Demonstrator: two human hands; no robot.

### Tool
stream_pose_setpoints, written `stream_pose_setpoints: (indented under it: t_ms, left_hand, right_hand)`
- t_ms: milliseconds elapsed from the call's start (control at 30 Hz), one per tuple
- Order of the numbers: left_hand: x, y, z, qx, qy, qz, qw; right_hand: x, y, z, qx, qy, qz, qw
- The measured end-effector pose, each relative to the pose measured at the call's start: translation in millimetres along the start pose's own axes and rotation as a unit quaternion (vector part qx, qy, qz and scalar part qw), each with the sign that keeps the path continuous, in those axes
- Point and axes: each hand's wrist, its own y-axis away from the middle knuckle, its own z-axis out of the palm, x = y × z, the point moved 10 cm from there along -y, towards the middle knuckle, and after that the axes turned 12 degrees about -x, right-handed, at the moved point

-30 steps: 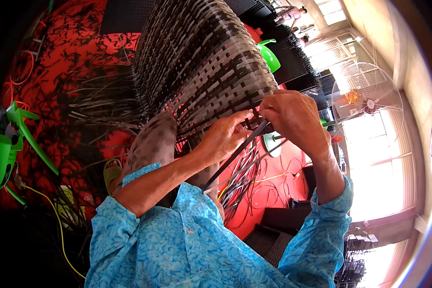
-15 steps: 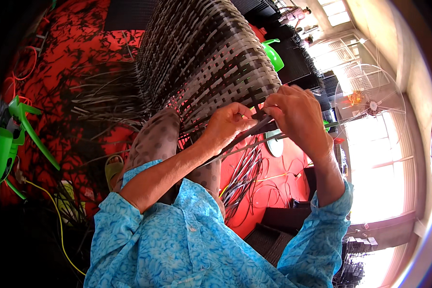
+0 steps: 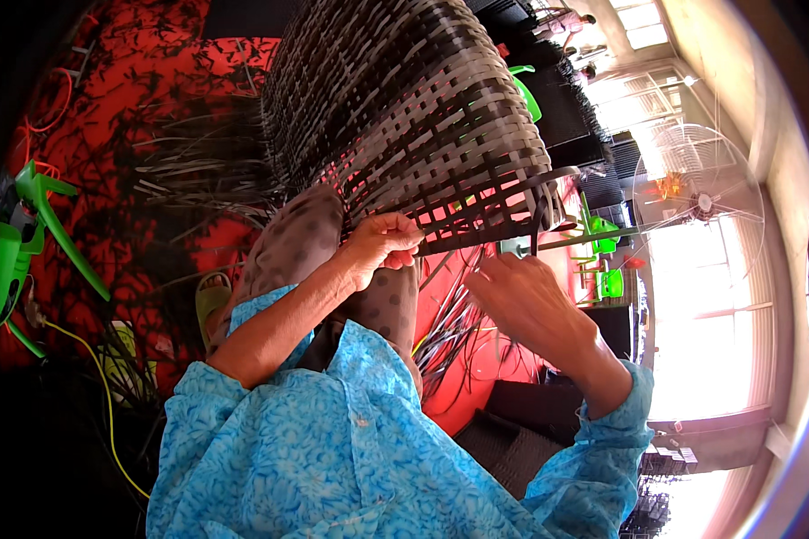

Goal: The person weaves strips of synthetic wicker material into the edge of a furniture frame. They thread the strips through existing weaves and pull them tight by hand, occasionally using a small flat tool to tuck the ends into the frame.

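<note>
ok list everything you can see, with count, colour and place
woven piece: one, brown and grey, upper middle
loose strips: many, dark and grey, lower middle
scraps: many, black, upper left
floor: one, red, left and middle
green plastic items: several, green, left edge and right of middle
cord: one, yellow, lower left
fan: one, pale, right
sandal: one, olive, lower left
shirt: one, patterned blue, bottom
left hand: one, bare, pinching the woven piece's lower edge
right hand: one, bare, below its right corner
</note>
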Motion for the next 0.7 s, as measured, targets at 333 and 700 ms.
stream_pose_setpoints:
  t_ms: [333, 700]
  left_hand:
    - [30, 16, 28, -0.091, -0.116, 0.073, 0.986]
    - [34, -10, 49, -0.108, -0.043, 0.038, 0.992]
  right_hand:
    - [19, -17, -15, 0.156, -0.075, 0.054, 0.983]
    - [30, 2, -47, 0.22, -0.063, 0.182, 0.956]
